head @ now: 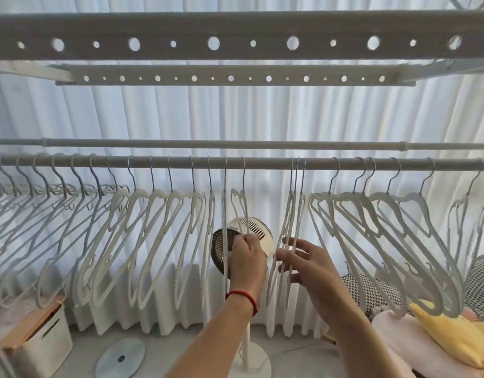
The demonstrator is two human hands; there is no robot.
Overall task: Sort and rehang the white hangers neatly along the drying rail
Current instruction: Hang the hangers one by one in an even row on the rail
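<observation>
Head view, looking forward and slightly up at a drying rail (181, 161) running straight across, with a second, thinner bar (235, 144) just behind and above it. Two flat perforated beams (235, 42) overhead. White pleated curtain (262, 113) filling the background.

White hangers (142, 241) hooked all along the rail: evenly spaced on the left half, tilted and overlapping; a tight bunch of three hangers (290, 214) right of centre; a looser, crowded cluster further right.

Left hand (247, 257) raised at centre, fingers curled round the lower edge of one hanger (239, 211), pinching it while its hook sits on the rail. Red string bracelet (243, 296) on that wrist.

Right hand (303, 261) just beside it, open, fingers spread and straight, fingertips touching the lower parts of the bunch of three.

Behind the hands, a standing fan (251, 236) on a white pole, its round base on the floor. Round flat disc (121, 357) on the floor nearby. White basket with a wooden lid (41, 342) at lower left. Pink and yellow cushions (440, 331) and checked fabric at lower right.
</observation>
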